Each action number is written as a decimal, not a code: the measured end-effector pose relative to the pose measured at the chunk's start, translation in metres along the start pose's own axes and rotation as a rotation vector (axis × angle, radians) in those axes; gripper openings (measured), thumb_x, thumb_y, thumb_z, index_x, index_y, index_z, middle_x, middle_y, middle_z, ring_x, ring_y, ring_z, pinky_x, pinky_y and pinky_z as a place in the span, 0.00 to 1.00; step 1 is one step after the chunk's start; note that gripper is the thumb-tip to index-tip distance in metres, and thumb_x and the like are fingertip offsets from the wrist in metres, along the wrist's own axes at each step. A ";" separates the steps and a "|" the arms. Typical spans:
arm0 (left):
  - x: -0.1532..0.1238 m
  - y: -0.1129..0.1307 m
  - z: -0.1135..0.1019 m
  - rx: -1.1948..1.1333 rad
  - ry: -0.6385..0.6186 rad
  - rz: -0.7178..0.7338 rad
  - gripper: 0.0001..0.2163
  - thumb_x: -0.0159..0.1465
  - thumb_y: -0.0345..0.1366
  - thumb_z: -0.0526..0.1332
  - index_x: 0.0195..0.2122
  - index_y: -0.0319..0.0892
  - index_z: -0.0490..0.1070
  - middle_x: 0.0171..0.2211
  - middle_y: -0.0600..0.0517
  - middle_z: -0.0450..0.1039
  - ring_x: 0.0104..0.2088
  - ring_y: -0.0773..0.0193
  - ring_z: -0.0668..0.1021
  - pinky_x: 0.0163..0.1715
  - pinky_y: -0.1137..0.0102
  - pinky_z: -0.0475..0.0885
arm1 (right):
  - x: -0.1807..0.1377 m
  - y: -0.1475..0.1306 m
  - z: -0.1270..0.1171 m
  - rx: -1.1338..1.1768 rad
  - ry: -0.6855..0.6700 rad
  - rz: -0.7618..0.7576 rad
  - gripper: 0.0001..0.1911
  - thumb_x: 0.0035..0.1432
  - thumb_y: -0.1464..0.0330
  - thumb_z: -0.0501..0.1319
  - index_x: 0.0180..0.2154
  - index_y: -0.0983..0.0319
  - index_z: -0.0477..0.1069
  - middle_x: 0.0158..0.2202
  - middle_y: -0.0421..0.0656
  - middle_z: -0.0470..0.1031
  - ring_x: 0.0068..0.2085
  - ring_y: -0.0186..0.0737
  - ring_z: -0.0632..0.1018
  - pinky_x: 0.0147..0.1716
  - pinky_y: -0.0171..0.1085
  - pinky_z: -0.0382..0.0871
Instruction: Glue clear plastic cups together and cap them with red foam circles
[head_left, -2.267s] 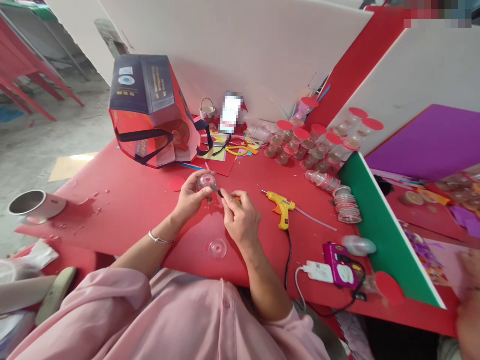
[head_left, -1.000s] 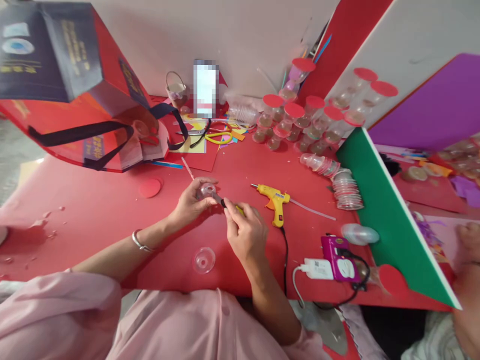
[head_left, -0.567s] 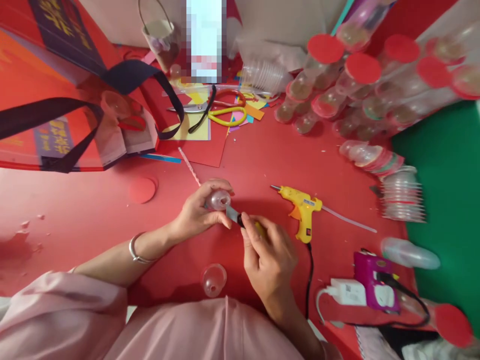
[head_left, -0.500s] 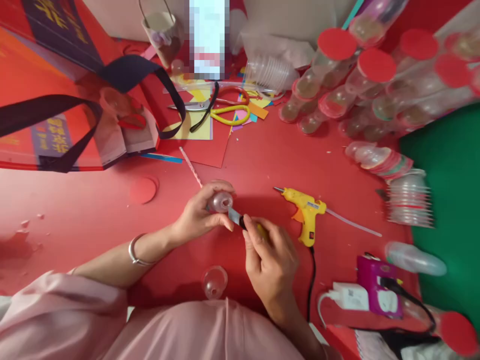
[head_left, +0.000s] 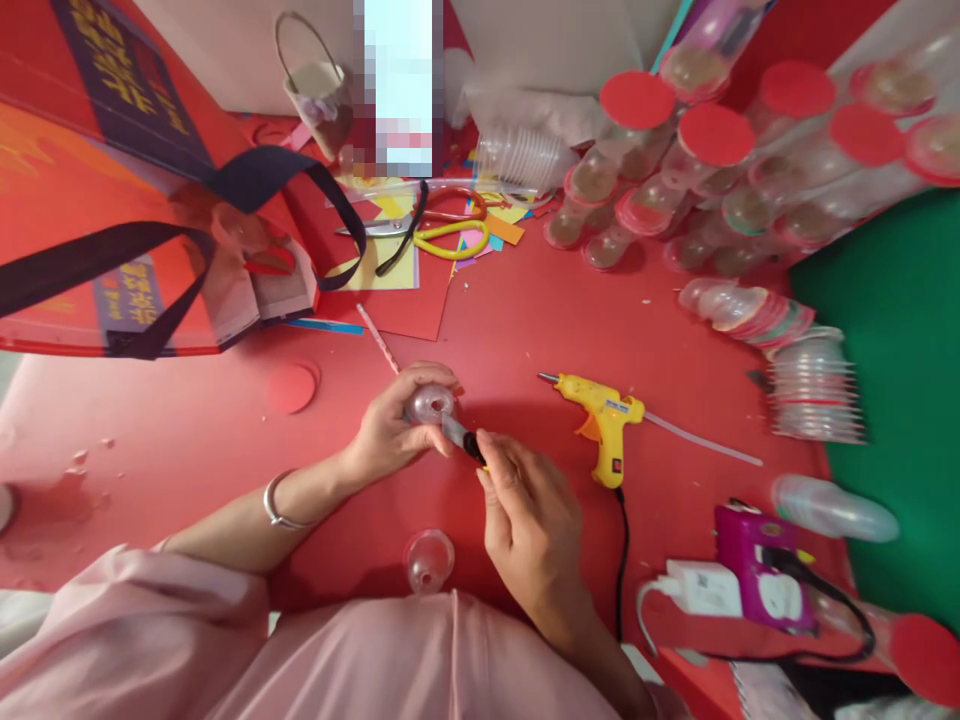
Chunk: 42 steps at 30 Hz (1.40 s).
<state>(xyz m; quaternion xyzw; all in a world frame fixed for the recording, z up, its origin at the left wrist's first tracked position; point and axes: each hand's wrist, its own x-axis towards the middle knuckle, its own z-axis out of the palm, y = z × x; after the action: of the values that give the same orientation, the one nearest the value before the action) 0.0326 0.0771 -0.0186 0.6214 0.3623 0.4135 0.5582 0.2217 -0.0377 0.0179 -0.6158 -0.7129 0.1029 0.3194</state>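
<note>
My left hand (head_left: 394,430) is wrapped round a small clear plastic cup (head_left: 429,404), held just above the red table (head_left: 187,440). My right hand (head_left: 529,525) grips a utility knife (head_left: 461,438) with a grey blade and black-and-yellow handle; the blade tip rests against the cup. A second clear plastic cup (head_left: 429,560) stands on the table near my body, below both hands.
A yellow glue gun (head_left: 604,420) lies right of my hands, its cord running toward a white plug (head_left: 697,588) and a magenta device (head_left: 761,570). Several red-lidded clear jars (head_left: 675,160), stacked lids (head_left: 814,390), scissors (head_left: 442,225), a red bag (head_left: 127,210) and a red paper disc (head_left: 291,387) surround the work spot.
The view has tipped down and closer to the table. My hands stay together on the cup and knife; the blade has shifted slightly against the cup.
</note>
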 end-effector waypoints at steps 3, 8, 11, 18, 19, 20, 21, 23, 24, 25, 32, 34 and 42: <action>0.001 -0.001 0.000 -0.011 0.004 0.008 0.32 0.52 0.56 0.74 0.54 0.44 0.74 0.50 0.41 0.74 0.45 0.55 0.81 0.41 0.67 0.77 | 0.000 -0.001 -0.001 -0.020 0.029 -0.015 0.29 0.68 0.76 0.60 0.67 0.55 0.65 0.53 0.48 0.80 0.49 0.43 0.81 0.50 0.41 0.76; 0.001 -0.001 -0.001 -0.035 0.006 0.000 0.31 0.52 0.54 0.75 0.53 0.42 0.74 0.50 0.42 0.74 0.41 0.58 0.81 0.40 0.68 0.77 | -0.001 -0.002 -0.003 -0.032 0.047 -0.013 0.26 0.67 0.76 0.59 0.65 0.55 0.69 0.52 0.47 0.80 0.48 0.42 0.82 0.49 0.40 0.76; 0.001 -0.003 -0.001 -0.033 0.005 0.000 0.30 0.52 0.53 0.76 0.52 0.43 0.75 0.51 0.42 0.74 0.42 0.57 0.81 0.40 0.67 0.78 | -0.002 -0.001 -0.003 -0.030 0.045 -0.012 0.26 0.67 0.77 0.59 0.64 0.56 0.70 0.52 0.47 0.80 0.48 0.42 0.82 0.49 0.40 0.76; 0.002 -0.008 -0.002 0.051 -0.009 0.054 0.27 0.55 0.51 0.75 0.51 0.43 0.75 0.50 0.41 0.73 0.47 0.53 0.80 0.43 0.64 0.78 | -0.004 -0.001 0.000 -0.034 0.032 0.017 0.26 0.67 0.77 0.60 0.63 0.57 0.70 0.52 0.48 0.80 0.49 0.43 0.81 0.51 0.41 0.75; 0.002 -0.008 -0.003 0.059 -0.010 0.060 0.27 0.55 0.51 0.75 0.51 0.43 0.75 0.50 0.41 0.73 0.47 0.52 0.80 0.43 0.64 0.77 | -0.004 -0.001 0.001 -0.037 0.034 0.019 0.26 0.67 0.77 0.59 0.63 0.56 0.70 0.52 0.47 0.80 0.49 0.43 0.81 0.50 0.41 0.75; 0.002 -0.008 -0.003 0.066 -0.011 0.067 0.27 0.55 0.51 0.75 0.51 0.43 0.75 0.50 0.41 0.73 0.47 0.52 0.80 0.43 0.64 0.77 | -0.005 -0.001 0.001 -0.041 0.034 0.020 0.26 0.67 0.77 0.59 0.64 0.56 0.70 0.52 0.47 0.80 0.49 0.43 0.81 0.50 0.40 0.75; 0.003 -0.007 -0.003 0.072 -0.013 0.070 0.27 0.56 0.51 0.75 0.51 0.43 0.75 0.50 0.41 0.74 0.47 0.52 0.80 0.43 0.64 0.77 | -0.005 0.000 0.001 -0.045 0.034 0.021 0.26 0.67 0.77 0.59 0.64 0.56 0.70 0.52 0.47 0.80 0.49 0.43 0.81 0.50 0.40 0.75; 0.003 -0.006 -0.003 0.079 -0.018 0.075 0.26 0.56 0.51 0.75 0.51 0.43 0.75 0.49 0.41 0.74 0.48 0.52 0.80 0.45 0.63 0.76 | -0.006 0.000 0.001 -0.051 0.033 0.022 0.26 0.67 0.77 0.60 0.64 0.56 0.70 0.52 0.47 0.80 0.49 0.43 0.81 0.49 0.41 0.76; 0.004 -0.006 -0.003 0.077 -0.023 0.077 0.25 0.56 0.51 0.74 0.50 0.43 0.75 0.48 0.41 0.74 0.48 0.51 0.80 0.46 0.62 0.76 | -0.007 0.000 0.001 -0.053 0.035 0.025 0.27 0.66 0.77 0.60 0.64 0.55 0.70 0.52 0.47 0.80 0.49 0.43 0.81 0.49 0.41 0.76; 0.004 -0.006 -0.002 0.074 -0.028 0.077 0.25 0.57 0.51 0.74 0.50 0.43 0.75 0.48 0.41 0.74 0.48 0.51 0.79 0.46 0.61 0.76 | -0.007 0.001 0.002 -0.053 0.036 0.029 0.27 0.66 0.77 0.60 0.64 0.55 0.70 0.52 0.47 0.79 0.48 0.43 0.81 0.49 0.41 0.76; 0.003 -0.006 -0.002 0.022 -0.019 0.040 0.27 0.56 0.52 0.74 0.51 0.43 0.75 0.50 0.41 0.74 0.47 0.53 0.80 0.43 0.65 0.77 | -0.005 -0.001 0.001 -0.037 0.048 0.013 0.27 0.67 0.77 0.60 0.65 0.55 0.69 0.52 0.48 0.80 0.49 0.44 0.81 0.49 0.41 0.76; 0.003 -0.006 -0.002 0.013 -0.014 0.031 0.29 0.54 0.53 0.75 0.52 0.43 0.74 0.51 0.41 0.74 0.47 0.53 0.80 0.43 0.66 0.77 | -0.004 -0.002 0.001 -0.011 0.044 0.006 0.27 0.67 0.77 0.60 0.64 0.56 0.69 0.52 0.48 0.79 0.49 0.44 0.81 0.49 0.41 0.76; 0.004 -0.007 -0.001 0.072 -0.025 0.052 0.29 0.54 0.54 0.74 0.52 0.44 0.75 0.50 0.41 0.74 0.46 0.55 0.79 0.44 0.65 0.77 | -0.007 -0.001 0.001 0.005 0.029 0.026 0.27 0.67 0.77 0.59 0.65 0.55 0.69 0.51 0.48 0.79 0.49 0.42 0.81 0.49 0.40 0.75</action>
<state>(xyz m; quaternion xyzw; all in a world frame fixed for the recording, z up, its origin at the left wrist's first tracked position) 0.0329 0.0820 -0.0251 0.6555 0.3538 0.4065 0.5290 0.2209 -0.0439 0.0158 -0.6256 -0.6998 0.1001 0.3300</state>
